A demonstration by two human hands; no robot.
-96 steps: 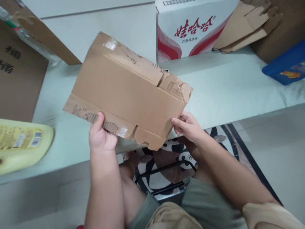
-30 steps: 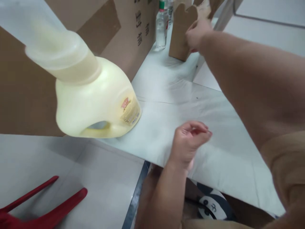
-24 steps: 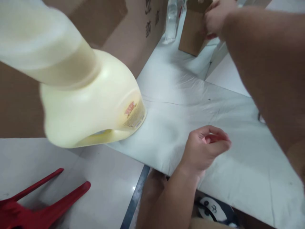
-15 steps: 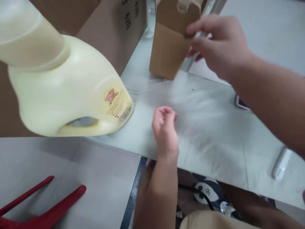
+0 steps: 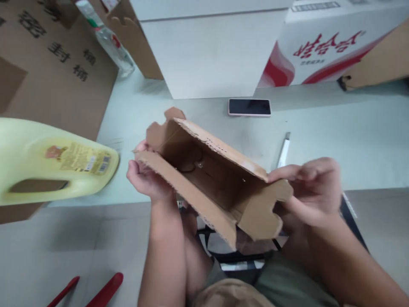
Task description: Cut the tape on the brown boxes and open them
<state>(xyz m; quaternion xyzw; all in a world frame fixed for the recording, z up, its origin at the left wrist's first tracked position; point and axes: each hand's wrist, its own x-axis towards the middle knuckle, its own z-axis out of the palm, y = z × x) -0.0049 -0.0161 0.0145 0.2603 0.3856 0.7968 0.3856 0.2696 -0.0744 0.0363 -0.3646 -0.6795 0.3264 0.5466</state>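
Cardboard box (image 5: 204,200) hangs tilted between the person's two hands, its open mouth turned toward the viewer, above the near edge of the worktop (image 5: 335,128) and partly over the lap. The left hand (image 5: 150,179) is closed around the left end, thumb on the near side, some fingers hidden behind. The right hand (image 5: 315,192) pinches the right end by its notched flap, a finger at the far corner and the thumb lower down.

That flap looks like the weak point: a hard pull there could tear it or bend its crease, and the right end would drop toward the knees. Squeezing the ends unevenly might skew the walls, since nothing closes the top. Small pale marks show inside, too dim to identify; anything loose could slide out if the mouth tips further. Swinging the right side outward risks knocking the slim white tool (image 5: 283,151), probably a cutter, just beyond that hand. A wide move left could bump the yellow jug (image 5: 60,157) near the worktop's edge.
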